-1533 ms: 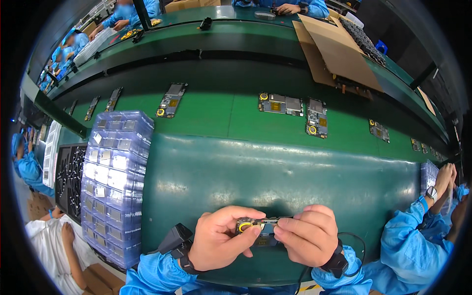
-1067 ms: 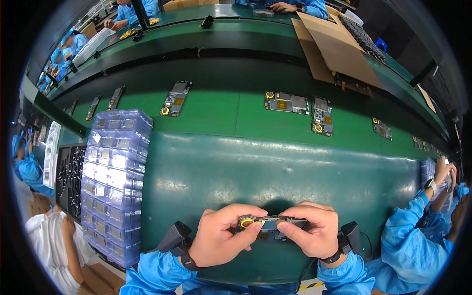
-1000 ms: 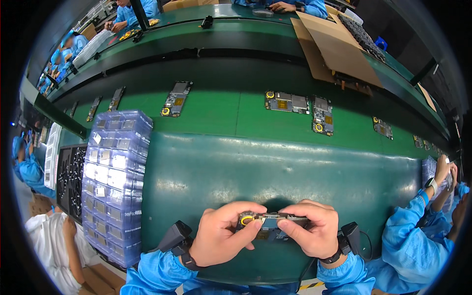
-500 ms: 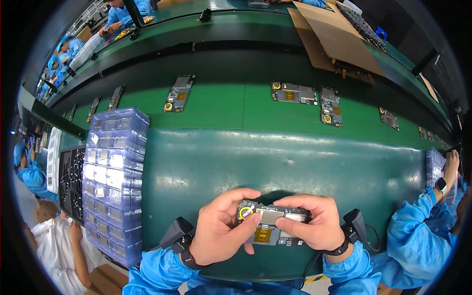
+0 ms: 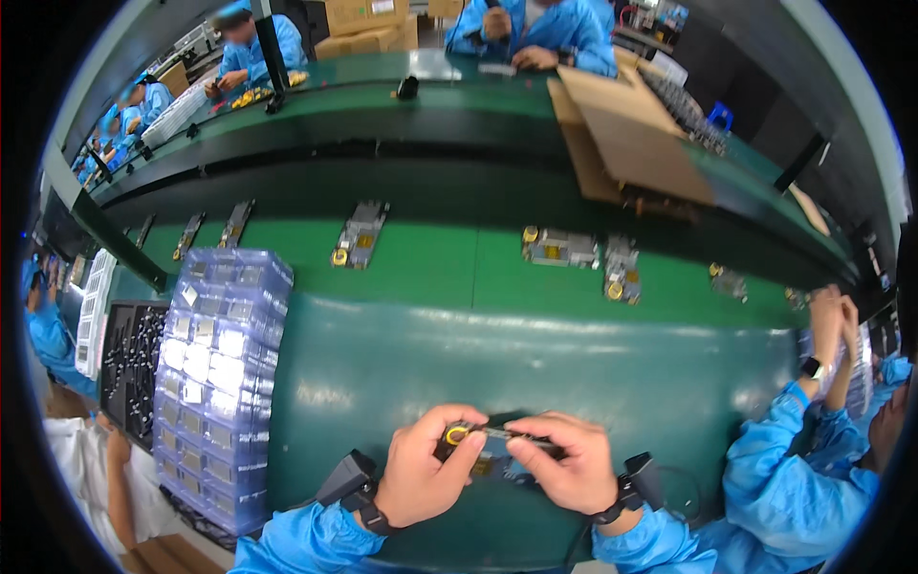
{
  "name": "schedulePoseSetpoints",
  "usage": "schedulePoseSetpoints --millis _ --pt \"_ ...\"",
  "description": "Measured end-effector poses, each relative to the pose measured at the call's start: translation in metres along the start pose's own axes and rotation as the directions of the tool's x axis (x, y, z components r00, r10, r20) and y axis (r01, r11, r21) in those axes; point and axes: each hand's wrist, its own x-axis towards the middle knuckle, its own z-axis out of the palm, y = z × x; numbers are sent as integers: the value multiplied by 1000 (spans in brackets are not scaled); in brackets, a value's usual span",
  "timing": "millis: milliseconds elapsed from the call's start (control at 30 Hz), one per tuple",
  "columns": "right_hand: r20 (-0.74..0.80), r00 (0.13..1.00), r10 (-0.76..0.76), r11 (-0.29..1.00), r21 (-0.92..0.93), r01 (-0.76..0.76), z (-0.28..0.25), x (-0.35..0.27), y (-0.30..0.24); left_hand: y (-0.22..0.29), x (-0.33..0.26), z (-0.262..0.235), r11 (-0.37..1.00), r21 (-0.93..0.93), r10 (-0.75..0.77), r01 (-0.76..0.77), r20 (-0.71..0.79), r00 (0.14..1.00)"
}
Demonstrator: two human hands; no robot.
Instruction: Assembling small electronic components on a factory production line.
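Note:
My left hand (image 5: 424, 471) grips the left end of a small circuit board (image 5: 495, 466), its thumb beside a round yellow-ringed part (image 5: 458, 433). At the other end, my right hand (image 5: 572, 463) has its thumb on the front and its fingers along the upper edge. The board is tilted and blurred, held low above the green mat (image 5: 382, 368). Both thumbs press near the metal shield plate in its upper middle. Fingers cover both ends of the board.
A stack of clear plastic trays (image 5: 212, 387) with square metal pieces stands left, beside a black tray (image 5: 132, 373). Several circuit boards (image 5: 361, 235) lie on the green strip ahead. Cardboard (image 5: 636, 143) overhangs it. At right, a co-worker's hands (image 5: 828, 325) reach forward.
My view has tilted up, so the far bench shows more. The circuit board has tipped and its face shows less. My hands have come closer together. The right-hand co-worker's two hands now show together.

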Motion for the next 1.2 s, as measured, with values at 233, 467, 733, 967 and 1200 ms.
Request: schedulePoseSetpoints --millis 233,467,733,967,1200 --pt "103 990 101 988 -127 -88 0 6 2 -8 6 -9 998 30 61 -61 -4 998" --pt "334 883 -330 662 -585 469 1 37 -9 -25 35 -17 955 -238 151 -177 -123 981" --pt "316 891 -326 655 -604 454 59 201 -35 -46 56 -14 661 -732 -157 -165 -350 923" --pt "319 862 -393 669 -544 506 165 328 7 -55 73 7 738 -640 -111 -215 -430 896" --pt "524 555 -647 555 -175 813 254 287 -90 -110 102 27 906 -113 189 -409 -755 628"
